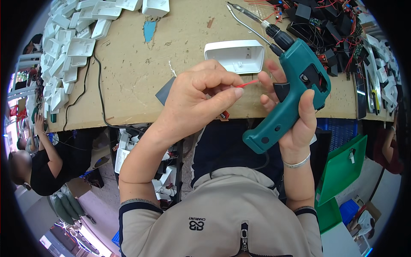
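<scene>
Pinching a red wire (247, 84), the left hand (199, 100) feeds it toward the teal soldering gun (291, 98) gripped by the right hand (295, 124); the white housing (234, 55) lies open, unassembled.

soldering gun (295, 85): 1 | open white casing (234, 55): 1 | red wire (247, 84): 1 | stacked casings (64, 47): perhaps dozens

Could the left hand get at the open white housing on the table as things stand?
Probably yes, but not freely: the white housing lies just beyond the left hand with bare table between. That hand is pinching a red wire, which it would have to release first.
</scene>
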### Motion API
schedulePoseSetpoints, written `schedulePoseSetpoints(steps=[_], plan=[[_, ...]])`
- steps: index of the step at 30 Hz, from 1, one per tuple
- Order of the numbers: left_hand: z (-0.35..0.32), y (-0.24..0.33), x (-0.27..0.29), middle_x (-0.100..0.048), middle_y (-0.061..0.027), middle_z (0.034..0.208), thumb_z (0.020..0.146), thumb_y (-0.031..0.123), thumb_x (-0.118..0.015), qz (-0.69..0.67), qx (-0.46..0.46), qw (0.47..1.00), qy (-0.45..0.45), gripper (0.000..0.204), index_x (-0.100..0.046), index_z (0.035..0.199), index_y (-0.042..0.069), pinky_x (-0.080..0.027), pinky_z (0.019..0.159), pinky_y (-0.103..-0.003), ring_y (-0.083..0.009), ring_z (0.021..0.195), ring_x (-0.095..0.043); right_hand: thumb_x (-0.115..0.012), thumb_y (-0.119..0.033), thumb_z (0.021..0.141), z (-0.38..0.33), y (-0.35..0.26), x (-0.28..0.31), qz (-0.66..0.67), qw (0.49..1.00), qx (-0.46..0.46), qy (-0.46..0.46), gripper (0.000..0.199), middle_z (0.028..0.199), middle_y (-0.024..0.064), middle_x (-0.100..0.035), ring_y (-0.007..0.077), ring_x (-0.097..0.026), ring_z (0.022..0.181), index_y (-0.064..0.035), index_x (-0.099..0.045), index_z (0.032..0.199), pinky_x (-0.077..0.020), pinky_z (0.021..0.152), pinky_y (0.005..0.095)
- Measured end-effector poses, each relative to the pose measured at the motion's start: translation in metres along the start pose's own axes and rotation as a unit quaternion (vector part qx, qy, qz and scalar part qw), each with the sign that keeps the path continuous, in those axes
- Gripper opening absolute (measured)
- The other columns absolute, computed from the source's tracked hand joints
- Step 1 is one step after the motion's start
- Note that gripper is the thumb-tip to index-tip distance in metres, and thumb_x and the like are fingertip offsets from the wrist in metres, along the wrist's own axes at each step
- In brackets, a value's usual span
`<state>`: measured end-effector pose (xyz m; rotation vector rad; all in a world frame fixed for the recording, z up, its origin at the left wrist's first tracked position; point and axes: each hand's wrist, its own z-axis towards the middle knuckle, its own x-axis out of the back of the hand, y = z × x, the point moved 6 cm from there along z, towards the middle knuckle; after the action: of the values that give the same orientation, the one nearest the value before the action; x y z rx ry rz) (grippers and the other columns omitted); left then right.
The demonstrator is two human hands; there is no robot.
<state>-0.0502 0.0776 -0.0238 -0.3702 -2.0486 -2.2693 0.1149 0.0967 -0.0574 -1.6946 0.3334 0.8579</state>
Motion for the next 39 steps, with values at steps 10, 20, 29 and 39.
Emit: schedulePoseSetpoints(steps=[10, 20, 29, 39], plan=[[0.005, 0.001, -0.005, -0.050, -0.0005, 0.068, 0.077, 0.005, -0.060, -0.040, 0.004, 0.999, -0.015, 0.007, -0.063, 0.082, 0.001, -0.039, 0.048, -0.018, -0.0035, 0.054, -0.047, -0.056, -0.046, 0.080, -0.006, -0.002, -0.010, -0.002, 1.000, 0.012, -0.026, 0.073, 0.127, 0.0190, -0.039, 0.0303, -0.049, 0.110, -0.0025, -0.028, 0.132, -0.0507, 0.080, 0.0354], [0.002, -0.003, -0.010, -0.050, -0.0003, 0.065, 0.078, 0.006, -0.060, -0.063, 0.061, 0.995, -0.050, 0.007, -0.060, 0.079, 0.000, -0.040, 0.044, -0.018, -0.0034, 0.050, -0.048, -0.054, -0.049, 0.080, 0.000, 0.000, -0.014, -0.028, 0.997, 0.009, -0.076, 0.076, 0.129, 0.0264, -0.032, 0.0291, -0.051, 0.106, -0.0012, -0.026, 0.132, -0.0494, 0.083, 0.0328], [-0.002, -0.005, -0.007, -0.050, -0.0005, 0.074, 0.080, 0.001, -0.057, -0.065, 0.078, 0.994, -0.050, 0.004, -0.058, 0.082, -0.002, -0.042, 0.047, -0.017, -0.0025, 0.056, -0.050, -0.050, -0.051, 0.082, -0.005, 0.000, -0.004, 0.004, 0.998, 0.063, -0.029, 0.072, 0.122, 0.0198, -0.041, 0.0226, -0.053, 0.103, 0.0026, -0.033, 0.127, -0.0460, 0.087, 0.0321], [-0.002, -0.002, -0.007, -0.050, -0.0051, 0.079, 0.078, -0.004, -0.055, -0.133, 0.002, 0.990, -0.056, 0.007, -0.057, 0.085, -0.005, -0.044, 0.050, -0.019, -0.0071, 0.059, -0.052, -0.061, -0.018, 0.076, -0.012, -0.009, -0.023, -0.164, 0.983, 0.070, 0.045, 0.061, 0.119, 0.0220, -0.044, 0.0208, -0.059, 0.089, -0.0011, -0.032, 0.128, -0.0511, 0.080, 0.0334]])
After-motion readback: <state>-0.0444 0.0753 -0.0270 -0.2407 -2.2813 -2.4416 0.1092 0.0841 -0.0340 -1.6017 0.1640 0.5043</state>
